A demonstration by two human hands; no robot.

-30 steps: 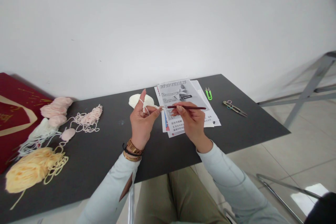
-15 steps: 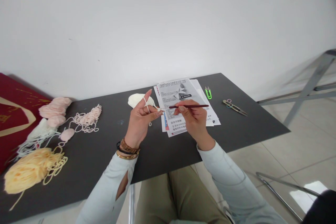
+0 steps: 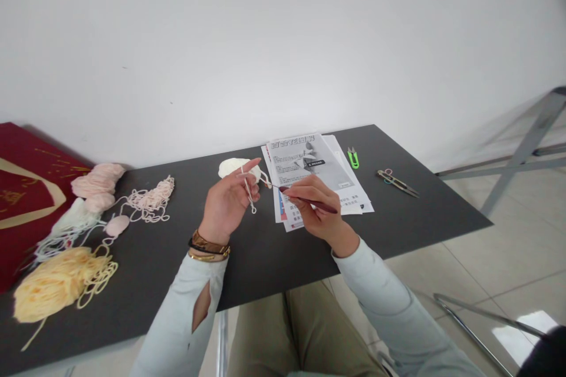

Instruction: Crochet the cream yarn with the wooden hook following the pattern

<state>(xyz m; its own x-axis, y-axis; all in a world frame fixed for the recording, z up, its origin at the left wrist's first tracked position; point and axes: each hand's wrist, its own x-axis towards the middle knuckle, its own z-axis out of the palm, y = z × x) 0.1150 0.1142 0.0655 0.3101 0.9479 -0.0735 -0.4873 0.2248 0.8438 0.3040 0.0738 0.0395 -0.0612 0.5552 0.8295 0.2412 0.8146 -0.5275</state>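
Note:
A dark-handled crochet hook is gripped like a pen in my right hand, its thin metal tip pointing left. White yarn runs round the raised index finger of my left hand, and the other fingers curl in on it. A short loop of the yarn hangs below those fingers. Between my hands, a strand reaches the hook's tip; the stitch there is too small to make out. Behind my left hand lies a white yarn ball, partly covered by the fingers.
Printed sheets lie beyond my right hand. Green thread snips and metal snips rest to their right. On the left are pink yarn, yellow yarn and a red bag. The dark table meets a white wall.
My left hand has drawn slightly away from my right, and its thumb no longer pinches near the hook tip. The hook's handle has tilted downward to the right.

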